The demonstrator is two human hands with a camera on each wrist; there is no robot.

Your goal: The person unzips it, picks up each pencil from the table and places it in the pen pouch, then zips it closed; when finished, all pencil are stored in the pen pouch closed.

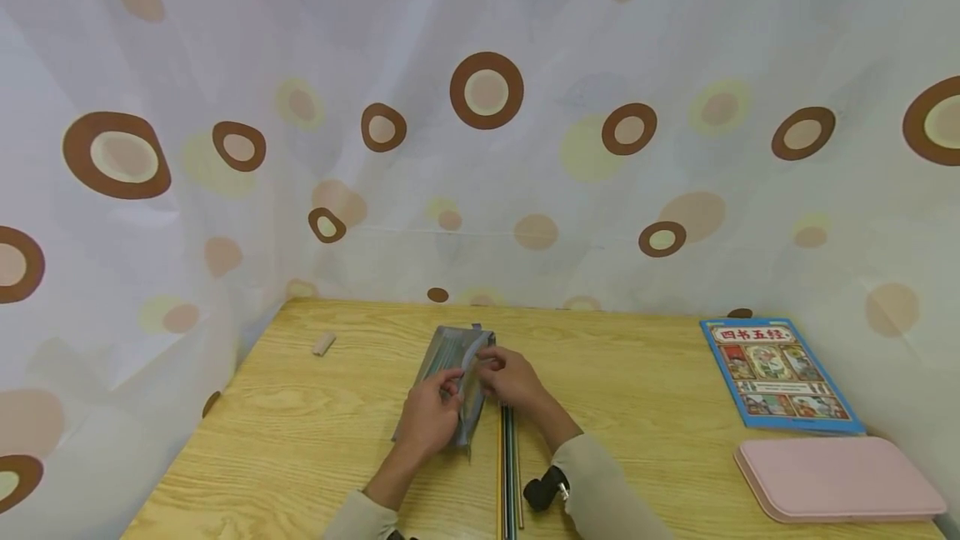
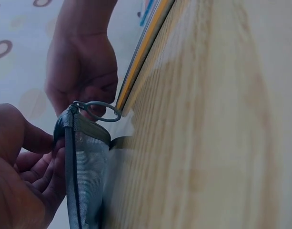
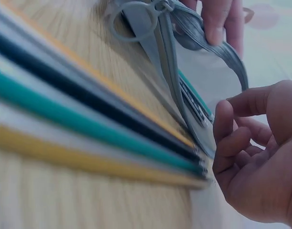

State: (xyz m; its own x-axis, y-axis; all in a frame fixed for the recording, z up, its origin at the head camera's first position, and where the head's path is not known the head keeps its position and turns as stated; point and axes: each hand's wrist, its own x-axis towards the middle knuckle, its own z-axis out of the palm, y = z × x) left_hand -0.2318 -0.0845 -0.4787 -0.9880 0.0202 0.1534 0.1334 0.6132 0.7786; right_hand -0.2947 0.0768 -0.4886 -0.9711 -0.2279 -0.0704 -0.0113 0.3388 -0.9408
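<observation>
A grey mesh zip pencil case (image 1: 442, 357) lies on the table, its zip side parted, with several long thin pencils (image 3: 196, 102) inside. My left hand (image 1: 431, 413) pinches the zip edge near the end that bears a ring-shaped pull (image 2: 105, 111). Farther along the same opening, my right hand (image 1: 513, 377) has its thumb and curled index finger at the zip edge (image 3: 234, 62) and appears to pinch it. Loose pencils (image 1: 509, 465), some yellow, dark and green, lie lengthwise just right of the case, below my right forearm.
A small light-coloured block (image 1: 324, 344) lies at the table's left rear. To the right are a blue-bordered book (image 1: 780, 373) and a closed pink case (image 1: 840, 477). A spotted curtain (image 1: 555, 190) hangs behind the wooden table (image 1: 637, 382).
</observation>
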